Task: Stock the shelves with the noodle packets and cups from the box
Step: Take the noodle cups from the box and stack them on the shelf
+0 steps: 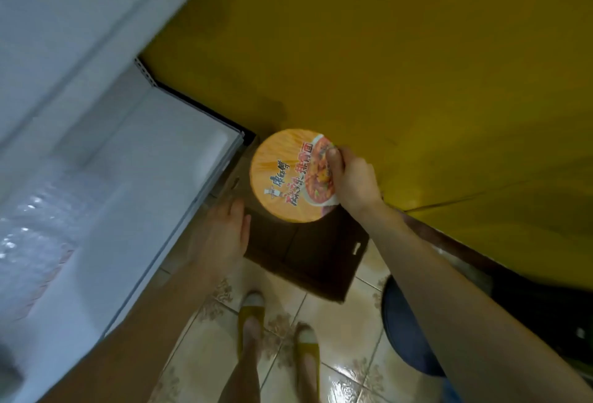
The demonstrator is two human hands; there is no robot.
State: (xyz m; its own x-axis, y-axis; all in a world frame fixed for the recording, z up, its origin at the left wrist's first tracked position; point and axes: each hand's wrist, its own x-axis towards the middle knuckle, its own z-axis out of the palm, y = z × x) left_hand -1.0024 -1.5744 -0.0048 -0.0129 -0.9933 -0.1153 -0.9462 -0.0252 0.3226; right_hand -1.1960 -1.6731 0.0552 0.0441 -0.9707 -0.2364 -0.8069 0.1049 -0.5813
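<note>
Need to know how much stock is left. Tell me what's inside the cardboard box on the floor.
Only dark bare cardboard shows inside the box. The right hand holds a noodle cup above its far end, hiding that part; the left hand covers the near-left edge.

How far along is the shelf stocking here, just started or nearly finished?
Hard to say how much is done: the white shelves show blurred, and only some shiny wrapped goods at the lower left can be made out. In hand: the right hand holds an orange noodle cup by its rim above the cardboard box; the left hand rests at the box's edge. Left: shelving this cup. The box interior looks dark, so the remaining stock is unclear.
</note>
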